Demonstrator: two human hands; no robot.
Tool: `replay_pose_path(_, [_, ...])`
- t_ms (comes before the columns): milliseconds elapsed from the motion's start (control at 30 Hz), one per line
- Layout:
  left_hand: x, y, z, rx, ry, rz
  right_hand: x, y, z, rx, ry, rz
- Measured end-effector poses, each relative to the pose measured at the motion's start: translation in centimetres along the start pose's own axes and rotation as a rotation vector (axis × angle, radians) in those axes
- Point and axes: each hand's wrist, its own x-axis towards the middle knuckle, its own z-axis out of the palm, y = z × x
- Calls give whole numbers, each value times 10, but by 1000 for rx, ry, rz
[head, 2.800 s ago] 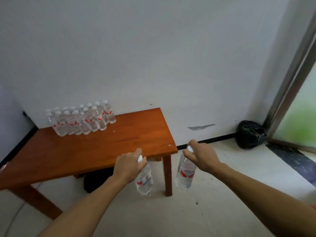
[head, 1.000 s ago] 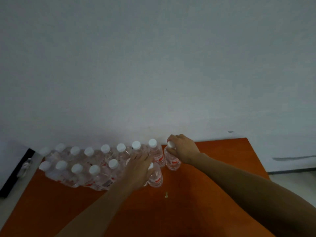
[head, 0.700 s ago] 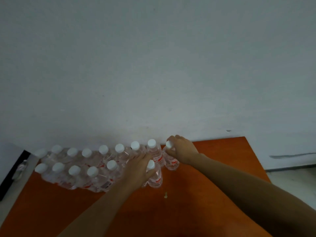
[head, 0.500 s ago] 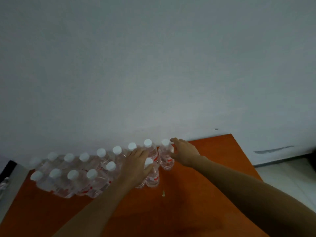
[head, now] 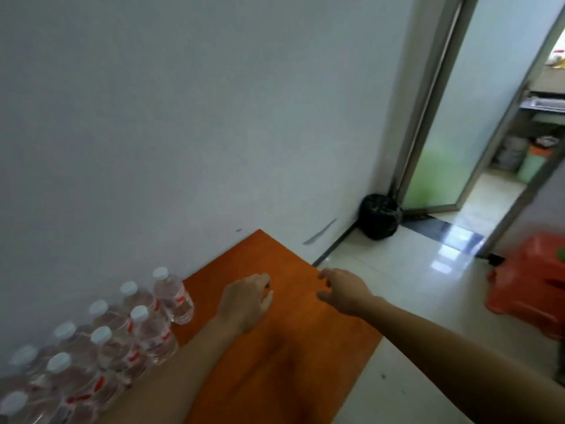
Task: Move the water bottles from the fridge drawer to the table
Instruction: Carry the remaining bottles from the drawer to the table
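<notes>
Several clear water bottles (head: 104, 341) with white caps and red labels stand in two rows along the wall on the orange wooden table (head: 284, 359). The end bottle (head: 172, 296) of the back row and the end bottle (head: 151, 335) of the front row stand free. My left hand (head: 246, 302) hovers over the bare tabletop to their right, fingers loosely curled, holding nothing. My right hand (head: 344, 290) is past the table's right edge, fingers apart and empty. The fridge drawer is out of view.
A white wall runs behind the table. On the tiled floor to the right sit a black bag (head: 379, 220) in the corner and a red plastic stool (head: 532, 283). A frosted glass door (head: 458, 117) stands open onto another room.
Both hands have let go of the two bottles, which now stand at the right end of the rows. The hands have drawn back to the right, and the view has swung right toward the door.
</notes>
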Motion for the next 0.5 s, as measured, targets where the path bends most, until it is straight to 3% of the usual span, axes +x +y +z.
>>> replay_pose_path(233, [52, 189, 37, -66, -59, 336, -134, 165, -53, 40, 174, 343])
replay_pose_path(500, [56, 462, 107, -155, -107, 605, -326, 362, -104, 126, 272, 637])
